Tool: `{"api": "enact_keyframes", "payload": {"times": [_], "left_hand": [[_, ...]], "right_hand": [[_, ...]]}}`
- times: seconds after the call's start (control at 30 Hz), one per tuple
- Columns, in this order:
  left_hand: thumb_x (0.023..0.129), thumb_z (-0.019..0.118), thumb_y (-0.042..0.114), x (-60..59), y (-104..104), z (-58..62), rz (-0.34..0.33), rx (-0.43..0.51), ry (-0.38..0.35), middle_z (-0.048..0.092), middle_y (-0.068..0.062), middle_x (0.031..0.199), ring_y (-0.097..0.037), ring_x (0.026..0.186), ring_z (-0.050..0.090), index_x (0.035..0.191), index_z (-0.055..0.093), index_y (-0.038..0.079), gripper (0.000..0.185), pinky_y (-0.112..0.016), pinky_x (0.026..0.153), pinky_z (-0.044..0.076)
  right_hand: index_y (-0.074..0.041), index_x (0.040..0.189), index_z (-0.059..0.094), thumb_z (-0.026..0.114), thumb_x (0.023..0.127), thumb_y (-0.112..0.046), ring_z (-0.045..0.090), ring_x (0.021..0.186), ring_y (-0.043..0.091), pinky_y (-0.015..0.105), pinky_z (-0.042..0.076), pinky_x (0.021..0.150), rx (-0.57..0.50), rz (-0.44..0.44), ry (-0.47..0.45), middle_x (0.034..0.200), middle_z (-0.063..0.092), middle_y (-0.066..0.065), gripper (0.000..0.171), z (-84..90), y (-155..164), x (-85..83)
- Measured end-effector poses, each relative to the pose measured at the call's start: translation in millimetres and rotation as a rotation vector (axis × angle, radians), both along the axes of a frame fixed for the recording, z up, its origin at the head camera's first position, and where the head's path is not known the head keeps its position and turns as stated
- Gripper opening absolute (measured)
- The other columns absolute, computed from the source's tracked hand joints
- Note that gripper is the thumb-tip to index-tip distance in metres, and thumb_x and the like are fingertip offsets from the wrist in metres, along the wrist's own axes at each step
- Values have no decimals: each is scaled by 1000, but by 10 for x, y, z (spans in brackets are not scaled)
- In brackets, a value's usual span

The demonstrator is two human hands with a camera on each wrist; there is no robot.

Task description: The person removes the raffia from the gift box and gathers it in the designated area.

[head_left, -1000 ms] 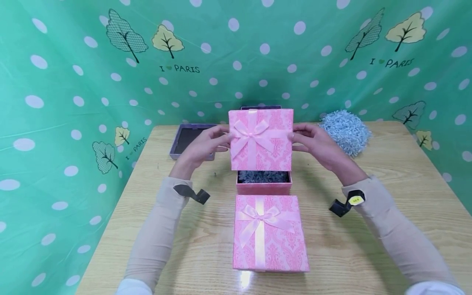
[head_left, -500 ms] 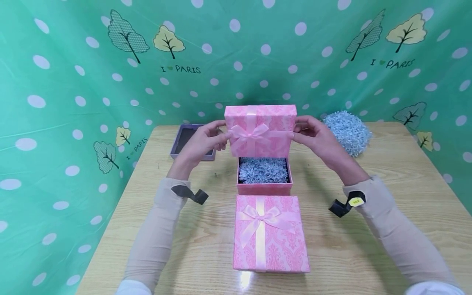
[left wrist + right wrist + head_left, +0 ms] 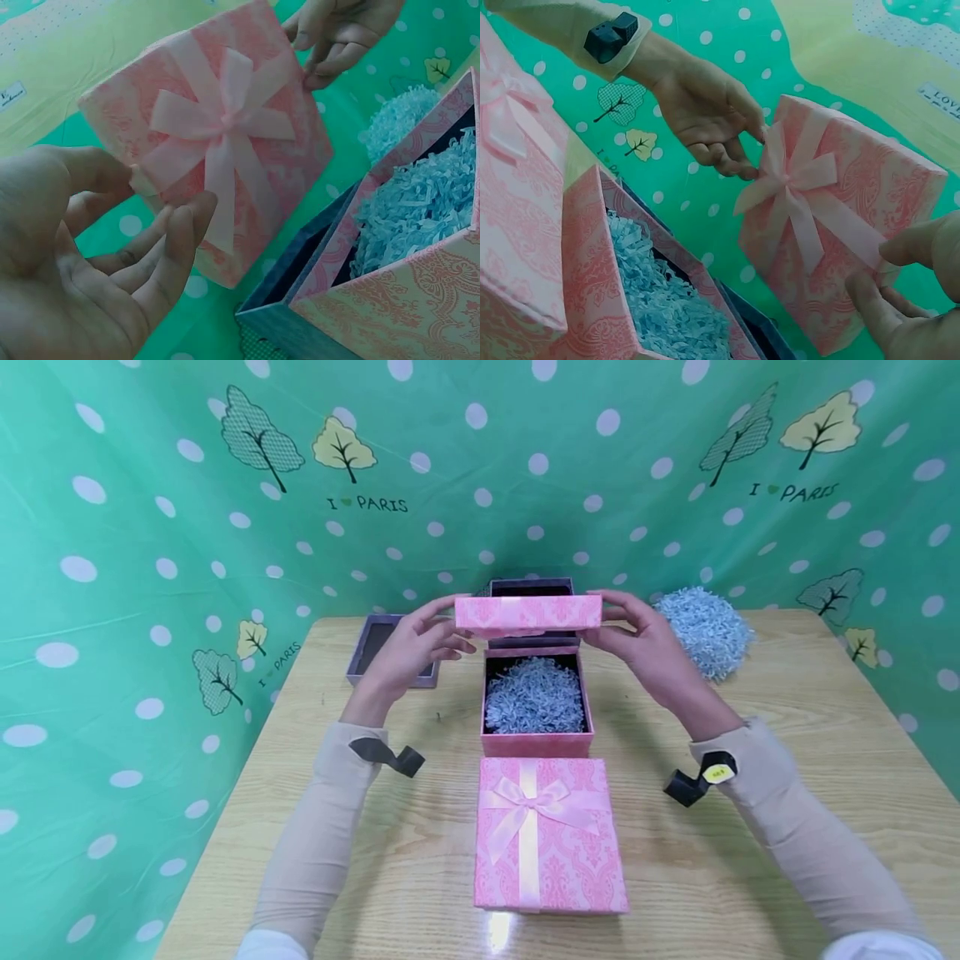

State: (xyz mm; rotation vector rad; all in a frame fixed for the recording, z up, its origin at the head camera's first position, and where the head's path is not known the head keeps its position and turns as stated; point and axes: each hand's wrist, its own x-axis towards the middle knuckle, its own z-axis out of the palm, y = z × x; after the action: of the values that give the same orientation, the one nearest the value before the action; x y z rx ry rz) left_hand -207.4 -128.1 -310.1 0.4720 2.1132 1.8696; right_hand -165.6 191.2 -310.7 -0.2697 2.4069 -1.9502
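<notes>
Both hands hold a pink lid with a ribbon bow (image 3: 528, 612) in the air, above the far edge of an open pink box (image 3: 537, 742). My left hand (image 3: 420, 643) pinches the lid's left edge (image 3: 142, 184) between thumb and fingertips. On the lid's right edge is my right hand (image 3: 637, 639), gripping it (image 3: 889, 262). In the head view the lid lies nearly edge-on. The wrist views show its bow face (image 3: 225, 120) (image 3: 795, 187). The open box is filled with pale blue shredded paper (image 3: 534, 696) (image 3: 660, 300).
A closed pink box with a bow (image 3: 547, 835) sits near the table's front edge. An open purple box (image 3: 532, 589) stands behind the lid and a purple lid (image 3: 375, 647) lies at the far left. A heap of blue paper shreds (image 3: 705, 627) sits at the far right.
The lid has tipped from facing me upright to nearly flat and edge-on, and both hands have moved with it slightly away. The shredded paper in the open box is now uncovered.
</notes>
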Motion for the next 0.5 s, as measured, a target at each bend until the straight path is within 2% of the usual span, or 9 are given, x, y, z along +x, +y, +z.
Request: {"api": "enact_keyframes", "payload": {"times": [0.1,0.27,0.37,0.5], "left_hand": [[103,42,32,-4,5,-2,19,36,-27,58,-13,125,-23,99,66,140,46,25,38,-35,88,56],[100,45,41,-18,8,-17,63,66,-55,55,-12,130,-22,103,65,137,49,21,43,-28,85,56],[98,51,37,-26,-1,-20,80,70,-56,55,-13,130,-22,108,62,136,50,22,41,-29,87,55],[96,58,28,-31,-35,-7,85,74,-49,55,-15,127,-24,110,60,139,46,28,44,-32,89,55]], "right_hand": [[-20,137,51,65,91,-30,52,122,21,34,50,100,-13,-8,7,136,47,7,49,-7,-22,0],[-8,137,49,63,93,-25,53,120,26,23,54,90,-177,11,-8,138,43,13,49,-11,-73,-4],[-6,140,44,63,93,-23,57,115,25,23,54,90,-269,18,-37,138,42,14,53,-12,-104,-13],[-10,144,38,66,91,-25,59,112,19,23,54,90,-292,11,-88,139,41,11,62,-11,-141,-36]]}}
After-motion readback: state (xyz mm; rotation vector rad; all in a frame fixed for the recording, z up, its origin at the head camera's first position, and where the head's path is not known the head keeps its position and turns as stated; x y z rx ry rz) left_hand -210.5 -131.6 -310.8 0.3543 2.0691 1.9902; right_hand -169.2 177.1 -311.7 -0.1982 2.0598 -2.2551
